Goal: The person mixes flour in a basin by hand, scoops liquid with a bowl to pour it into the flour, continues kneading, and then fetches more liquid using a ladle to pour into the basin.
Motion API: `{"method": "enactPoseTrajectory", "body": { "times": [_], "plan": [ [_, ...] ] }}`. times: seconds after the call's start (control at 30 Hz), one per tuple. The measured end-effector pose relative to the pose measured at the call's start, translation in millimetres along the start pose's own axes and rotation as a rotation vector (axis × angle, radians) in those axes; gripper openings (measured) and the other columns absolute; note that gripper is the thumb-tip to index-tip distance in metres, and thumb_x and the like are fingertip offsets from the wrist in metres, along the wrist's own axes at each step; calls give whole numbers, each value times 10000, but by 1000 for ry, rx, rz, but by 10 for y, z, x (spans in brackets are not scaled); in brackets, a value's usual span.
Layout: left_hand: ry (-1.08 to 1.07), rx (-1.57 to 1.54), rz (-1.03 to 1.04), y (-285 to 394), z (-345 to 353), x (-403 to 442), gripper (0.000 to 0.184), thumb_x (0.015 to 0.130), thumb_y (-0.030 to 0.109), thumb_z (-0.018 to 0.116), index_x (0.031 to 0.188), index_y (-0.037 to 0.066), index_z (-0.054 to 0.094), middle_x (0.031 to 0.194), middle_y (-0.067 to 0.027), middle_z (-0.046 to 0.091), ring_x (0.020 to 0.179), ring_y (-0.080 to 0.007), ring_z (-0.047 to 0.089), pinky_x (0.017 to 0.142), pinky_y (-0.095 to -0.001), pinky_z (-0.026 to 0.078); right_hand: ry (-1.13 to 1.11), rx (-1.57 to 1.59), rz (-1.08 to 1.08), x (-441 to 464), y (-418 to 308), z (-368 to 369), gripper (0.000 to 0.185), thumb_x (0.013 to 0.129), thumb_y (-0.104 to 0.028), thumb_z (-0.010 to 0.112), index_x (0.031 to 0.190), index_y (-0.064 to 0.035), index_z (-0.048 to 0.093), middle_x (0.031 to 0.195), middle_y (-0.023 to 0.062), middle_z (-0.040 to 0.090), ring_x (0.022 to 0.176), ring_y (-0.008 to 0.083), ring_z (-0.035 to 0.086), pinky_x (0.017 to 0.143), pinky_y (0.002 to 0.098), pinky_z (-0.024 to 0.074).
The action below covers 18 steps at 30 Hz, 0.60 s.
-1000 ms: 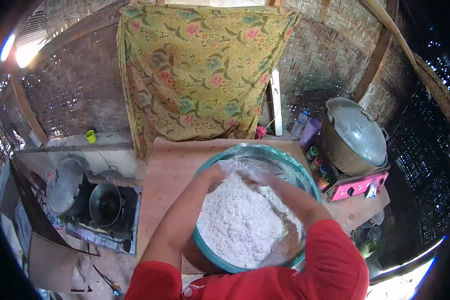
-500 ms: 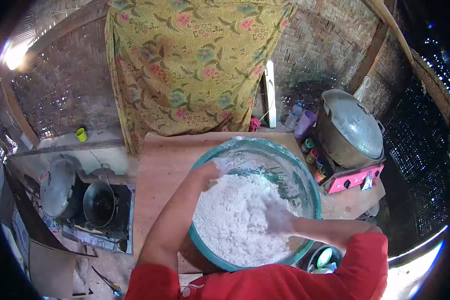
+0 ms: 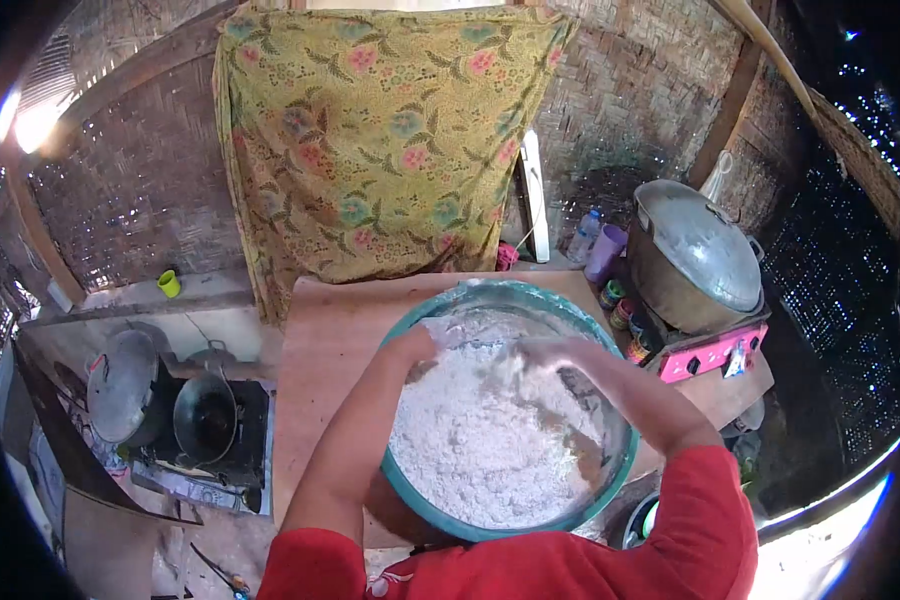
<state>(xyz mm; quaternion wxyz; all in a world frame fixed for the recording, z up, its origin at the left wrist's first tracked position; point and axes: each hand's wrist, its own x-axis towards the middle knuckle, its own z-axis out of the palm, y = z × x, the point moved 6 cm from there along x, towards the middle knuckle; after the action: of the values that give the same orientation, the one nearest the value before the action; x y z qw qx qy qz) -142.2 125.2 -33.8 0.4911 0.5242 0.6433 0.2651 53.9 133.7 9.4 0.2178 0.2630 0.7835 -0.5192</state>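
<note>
A large green basin (image 3: 396, 478) holds a heap of white, crumbly flour-like powder (image 3: 475, 440). At the basin's far left, my left hand (image 3: 432, 343) reaches over the rim, its whitened fingers blending into the powder. My right hand (image 3: 542, 356) is at the far side of the heap, coated in white and blurred. Powder touches its fingers, and I cannot make out how they are bent. White residue streaks the basin's inner wall, and some of the bottom shows at the right.
The basin stands on a wooden table (image 3: 320, 340). To the right are a big lidded pot (image 3: 695, 255), a pink stove (image 3: 715, 352), several small cans (image 3: 620, 313), a purple cup (image 3: 605, 252) and a bottle (image 3: 585, 235). Pans (image 3: 205, 415) sit on a stove at left.
My right hand has moved from the middle right of the powder to the far side, closer to my left hand. Bare bottom shows more at the right. My left hand has hardly moved.
</note>
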Motion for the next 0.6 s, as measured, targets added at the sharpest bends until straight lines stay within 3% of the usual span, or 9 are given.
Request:
{"method": "enactPoseTrajectory", "body": {
  "times": [0.07, 0.13, 0.27, 0.33, 0.4, 0.43, 0.5, 0.6],
  "plan": [
    [94, 451, 299, 31, -20, 272, 460, 850, 461, 532, 1071, 64, 601, 1029, -149, 644, 866, -282, 600, 753, -399, 467, 193, -54, 194, 367, 488, -483, 571, 770, -121, 675, 1280, -44, 430, 1203, 135, 566, 1091, 249, 545, 913, 456, 439],
    [111, 423, 332, 51, -50, 327, 455, 856, 455, 522, 1073, 63, 599, 1039, -157, 638, 880, -292, 598, 763, -402, 464, 245, -131, 153, 910, 593, -557, 517, 786, -125, 647, 1254, -25, 450, 1202, 138, 563, 1095, 251, 535, 917, 447, 434],
    [147, 280, 444, 140, -7, 268, 438, 882, 431, 484, 1081, 57, 593, 1076, -192, 616, 938, -334, 590, 803, -413, 452, 206, -337, -52, 1737, 83, -107, 422, 817, -133, 590, 1200, 13, 491, 1202, 144, 557, 1102, 254, 515, 926, 428, 423],
    [98, 379, 475, 183, 9, 209, 424, 905, 409, 458, 1131, 69, 573, 1118, -184, 599, 997, -339, 569, 847, -405, 437, 172, -425, -117, 1849, -53, 151, 384, 833, -137, 561, 1174, 32, 511, 1202, 147, 554, 1105, 256, 506, 931, 418, 418],
    [46, 473, 523, 259, 10, 271, 416, 927, 387, 432, 1182, 81, 554, 1159, -176, 582, 1056, -344, 548, 891, -396, 421, 157, -503, -193, 1763, -30, 341, 355, 848, -141, 533, 1147, 51, 532, 1201, 150, 551, 1109, 257, 496, 935, 409, 413],
    [8, 470, 440, 190, 33, 387, 415, 928, 382, 434, 1186, 78, 551, 1157, -176, 582, 1060, -340, 545, 898, -390, 415, 159, -545, -243, 1696, 53, 433, 345, 856, -143, 518, 1134, 61, 542, 1201, 152, 549, 1111, 258, 491, 937, 404, 410],
    [-51, 455, 351, 73, 114, 429, 416, 928, 377, 436, 1190, 74, 547, 1155, -177, 582, 1064, -336, 542, 905, -384, 409, 19, -505, -67, 1006, -28, 512, 470, 821, -208, 571, 1226, 5, 464, 1286, 152, 459, 1177, 288, 422, 984, 455, 344],
    [-51, 510, 439, 250, 50, 229, 408, 928, 364, 441, 1190, 70, 548, 1135, -169, 593, 1049, -325, 548, 897, -381, 410, -46, -545, 117, 30, -255, 561, 706, 769, -305, 649, 1365, -78, 348, 1412, 151, 323, 1276, 334, 319, 1055, 532, 245]
  ]
}}
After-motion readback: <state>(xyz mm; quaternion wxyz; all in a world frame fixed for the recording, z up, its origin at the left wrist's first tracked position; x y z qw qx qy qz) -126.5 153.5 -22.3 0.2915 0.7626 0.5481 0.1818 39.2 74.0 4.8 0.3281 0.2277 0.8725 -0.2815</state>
